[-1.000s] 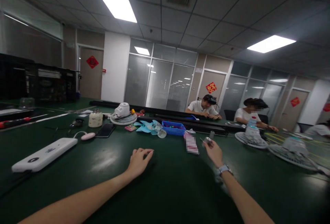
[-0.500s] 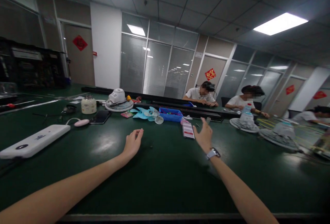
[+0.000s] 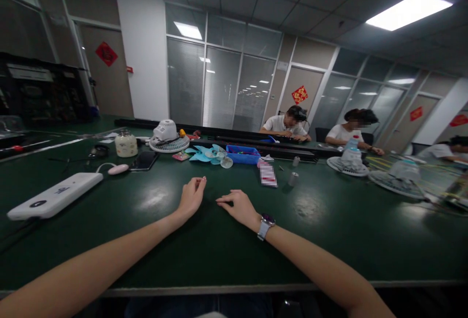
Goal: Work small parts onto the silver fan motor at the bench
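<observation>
My left hand [image 3: 192,197] is raised over the green table with its fingers curled and the thumb close to the fingertips. Facing it across a small gap, my right hand [image 3: 241,208] has thumb and fingertips drawn together in a pinch and wears a watch on its wrist. Whatever either hand holds, if anything, is too small or hidden to make out. Beyond my right hand lie a phone with a lit screen [image 3: 268,173] and a small silver cylinder [image 3: 293,179]. A second silver cylinder [image 3: 296,161] stands farther back.
A blue tray [image 3: 243,157] with small parts, light-blue fan blades [image 3: 206,154] and a white fan [image 3: 165,135] sit behind. On the left are a white power strip [image 3: 56,196], a dark phone [image 3: 145,160] and a jar [image 3: 126,143]. Co-workers [image 3: 287,124] sit across.
My right hand has moved left and toward me, away from the silver cylinders, and its fingers have come together. One cylinder now shows where that hand was. My left hand stays nearly in place.
</observation>
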Demonstrator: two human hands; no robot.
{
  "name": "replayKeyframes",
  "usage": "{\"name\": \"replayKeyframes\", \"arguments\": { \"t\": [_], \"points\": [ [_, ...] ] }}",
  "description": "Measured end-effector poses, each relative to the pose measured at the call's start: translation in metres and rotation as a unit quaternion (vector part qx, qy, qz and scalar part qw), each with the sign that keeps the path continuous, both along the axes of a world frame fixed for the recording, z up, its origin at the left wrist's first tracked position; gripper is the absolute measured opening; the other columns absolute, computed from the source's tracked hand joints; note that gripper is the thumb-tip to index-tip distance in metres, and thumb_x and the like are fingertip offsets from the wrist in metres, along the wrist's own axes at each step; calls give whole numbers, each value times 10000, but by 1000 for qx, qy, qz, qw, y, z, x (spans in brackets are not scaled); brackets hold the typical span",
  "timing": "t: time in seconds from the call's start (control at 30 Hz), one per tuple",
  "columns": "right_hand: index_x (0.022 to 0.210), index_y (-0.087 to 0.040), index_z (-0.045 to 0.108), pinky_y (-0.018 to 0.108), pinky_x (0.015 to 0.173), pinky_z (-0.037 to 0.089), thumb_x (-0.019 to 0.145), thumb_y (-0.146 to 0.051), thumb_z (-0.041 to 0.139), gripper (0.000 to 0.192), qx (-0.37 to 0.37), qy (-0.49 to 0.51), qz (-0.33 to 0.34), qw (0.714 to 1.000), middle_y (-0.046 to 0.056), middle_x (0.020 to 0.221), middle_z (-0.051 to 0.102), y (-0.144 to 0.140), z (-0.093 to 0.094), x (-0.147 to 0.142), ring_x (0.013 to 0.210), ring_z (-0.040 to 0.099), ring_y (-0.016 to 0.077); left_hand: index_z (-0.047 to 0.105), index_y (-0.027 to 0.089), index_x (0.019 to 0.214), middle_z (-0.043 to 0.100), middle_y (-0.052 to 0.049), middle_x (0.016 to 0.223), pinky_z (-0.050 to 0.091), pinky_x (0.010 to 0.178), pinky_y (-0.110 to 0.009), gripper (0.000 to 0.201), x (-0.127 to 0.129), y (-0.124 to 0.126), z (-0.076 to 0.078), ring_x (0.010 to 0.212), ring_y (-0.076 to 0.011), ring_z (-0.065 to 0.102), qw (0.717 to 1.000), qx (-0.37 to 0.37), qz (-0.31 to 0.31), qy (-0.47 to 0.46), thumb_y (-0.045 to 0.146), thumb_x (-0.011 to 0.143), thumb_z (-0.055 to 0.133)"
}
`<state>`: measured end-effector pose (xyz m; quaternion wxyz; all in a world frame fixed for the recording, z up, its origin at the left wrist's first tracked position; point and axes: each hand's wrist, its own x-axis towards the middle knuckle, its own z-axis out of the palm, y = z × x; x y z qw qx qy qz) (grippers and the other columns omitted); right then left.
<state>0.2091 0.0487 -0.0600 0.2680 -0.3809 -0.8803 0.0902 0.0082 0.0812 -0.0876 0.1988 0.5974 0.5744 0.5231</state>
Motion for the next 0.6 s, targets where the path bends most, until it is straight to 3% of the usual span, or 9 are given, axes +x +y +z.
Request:
{"name": "replayKeyframes", "arguments": {
  "t": [0.1,0.17,0.23,0.33,0.4,0.5,0.6],
  "points": [
    [1075,-277,724,326,922,467,908,-290,576,223,37,32,-7,999,-22,1057,746,9,3,18,967,675,166,623,161,991,696,-124,974,472,872,-412,509,-1,-2,1,961,-280,633,1000,-6,-5,11,590,896,366],
    [1060,-274,734,312,871,481,907,-287,567,226,85,50,-64,993,-10,1044,748,25,8,46,947,679,178,628,162,995,696,-120,961,472,862,-413,516,-2,-2,1,956,-284,630,1000,-11,-3,19,593,898,361],
    [1036,-260,748,319,846,482,905,-295,555,236,138,68,-173,973,18,1035,750,46,16,86,931,681,203,630,160,996,697,-119,950,475,843,-405,513,-2,-3,1,927,-278,635,1000,-8,-2,25,588,898,365],
    [1045,-238,752,330,809,474,904,-316,520,283,194,89,-352,911,61,1049,745,80,24,153,926,674,240,634,154,992,700,-121,949,485,815,-385,505,-1,-2,0,887,-265,646,1000,-5,-5,25,580,893,381],
    [1052,-225,751,328,784,469,901,-320,494,313,200,91,-430,876,82,1026,748,95,24,190,892,672,244,637,154,993,702,-121,954,488,811,-383,506,-1,-1,-1,895,-265,645,1000,-10,-4,25,582,887,390],
    [1042,-209,755,332,741,465,882,-320,484,334,185,82,-480,854,106,979,752,106,15,223,821,666,246,639,164,998,703,-114,958,491,803,-381,500,-1,-1,-1,910,-265,638,999,-21,-10,28,585,882,395],
    [1037,-201,756,340,726,466,872,-322,483,341,178,89,-489,849,115,967,751,110,6,233,805,661,249,639,165,988,702,-111,941,494,794,-372,497,-2,-2,1,890,-257,638,999,-21,-19,33,581,884,389]
  ]
}}
